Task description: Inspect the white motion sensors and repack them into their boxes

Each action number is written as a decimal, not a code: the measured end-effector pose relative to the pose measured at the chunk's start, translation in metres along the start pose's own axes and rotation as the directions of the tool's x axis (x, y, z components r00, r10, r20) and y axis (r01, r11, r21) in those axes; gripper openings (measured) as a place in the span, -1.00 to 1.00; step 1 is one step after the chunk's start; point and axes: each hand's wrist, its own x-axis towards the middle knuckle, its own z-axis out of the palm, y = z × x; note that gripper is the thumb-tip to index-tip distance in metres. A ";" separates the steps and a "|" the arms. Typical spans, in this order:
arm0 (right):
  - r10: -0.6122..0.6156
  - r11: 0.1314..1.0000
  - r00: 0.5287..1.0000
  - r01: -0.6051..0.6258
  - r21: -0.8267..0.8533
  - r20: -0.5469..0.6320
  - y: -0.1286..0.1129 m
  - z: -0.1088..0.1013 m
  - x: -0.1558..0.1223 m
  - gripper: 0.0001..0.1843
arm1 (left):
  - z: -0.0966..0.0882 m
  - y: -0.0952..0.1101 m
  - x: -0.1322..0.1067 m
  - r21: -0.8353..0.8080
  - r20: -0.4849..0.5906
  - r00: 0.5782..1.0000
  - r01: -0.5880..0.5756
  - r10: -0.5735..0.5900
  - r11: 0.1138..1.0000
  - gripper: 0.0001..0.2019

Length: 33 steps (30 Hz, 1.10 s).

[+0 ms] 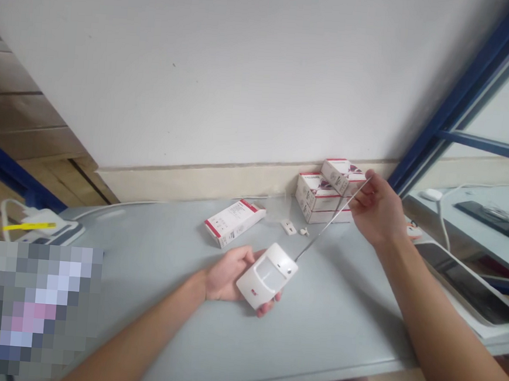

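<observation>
A white motion sensor (267, 276) with a curved lens window and a small red label rests in my left hand (230, 271), whose fingers wrap round it from beneath. From its upper edge a thin metal antenna (331, 220) stretches up and to the right. My right hand (379, 209) pinches the far tip of that antenna between thumb and fingers. Beyond the sensor, a white and red carton (234, 221) lies on the grey table. A small white bracket (289, 227) and a little white fitting (305, 231) sit just past the sensor.
Several white and red boxes (319, 187) are stacked against the wall, partly behind my right hand. Clear plastic packaging (278, 207) lies beside them. At right is a flat device with a dark screen (467, 283); at left, a power strip (53, 227) with cables. Blue frame posts (446, 106) bound the table.
</observation>
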 end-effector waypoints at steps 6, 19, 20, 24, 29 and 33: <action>-0.015 1.000 0.999 0.014 -0.011 -0.033 0.002 0.001 -0.001 -0.72 | -0.001 0.000 0.000 0.020 0.006 1.000 -0.013 0.013 1.000 -0.60; -0.067 0.989 0.998 0.066 -0.131 -0.002 0.007 -0.006 0.003 -0.73 | 0.001 0.000 -0.001 0.012 0.001 0.998 -0.065 0.065 0.998 -0.57; -0.075 0.989 0.997 0.074 -0.130 -0.003 0.007 -0.006 0.004 -0.73 | 0.001 0.000 -0.001 0.012 0.003 0.997 -0.071 0.071 0.997 -0.57; -0.098 0.985 0.995 0.093 -0.146 -0.028 0.008 -0.008 0.004 -0.77 | 0.000 -0.001 -0.001 0.002 0.028 0.996 -0.086 0.086 0.996 -0.57; -0.135 0.981 0.989 0.124 -0.148 -0.063 0.010 -0.007 0.003 -0.77 | -0.001 -0.002 -0.001 -0.009 0.046 0.996 -0.076 0.077 0.997 -0.58; -0.162 0.976 0.985 0.151 -0.154 -0.058 0.014 -0.006 0.003 -0.70 | -0.002 -0.002 -0.002 -0.006 0.047 0.997 -0.063 0.063 0.998 -0.59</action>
